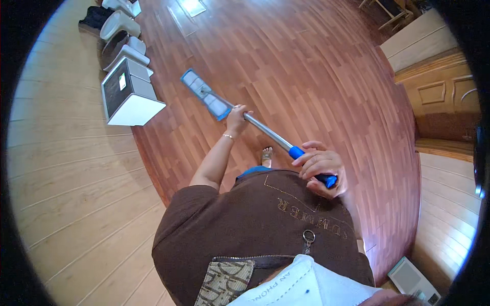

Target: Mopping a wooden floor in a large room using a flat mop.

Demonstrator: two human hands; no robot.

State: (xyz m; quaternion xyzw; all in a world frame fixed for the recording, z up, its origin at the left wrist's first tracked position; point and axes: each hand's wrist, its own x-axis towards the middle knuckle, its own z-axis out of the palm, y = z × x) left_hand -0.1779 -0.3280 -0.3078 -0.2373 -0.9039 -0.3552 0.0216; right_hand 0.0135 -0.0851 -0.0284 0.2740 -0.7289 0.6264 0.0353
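Note:
A flat mop with a blue-edged, pale rectangular head lies on the wooden floor ahead and to the left. Its silver pole slants back toward me and ends in a blue and black grip. My left hand is wrapped round the pole a short way above the mop head. At the top end, my right hand holds the grip near my chest, with the fingers curled over it and some of them lifted. The underside of the mop head is hidden.
A white cabinet with a dark top stands along the left wall, with several pale chairs beyond it. To the right is a wooden door. A white, flat-faced box sits at the lower right. My foot shows below the pole.

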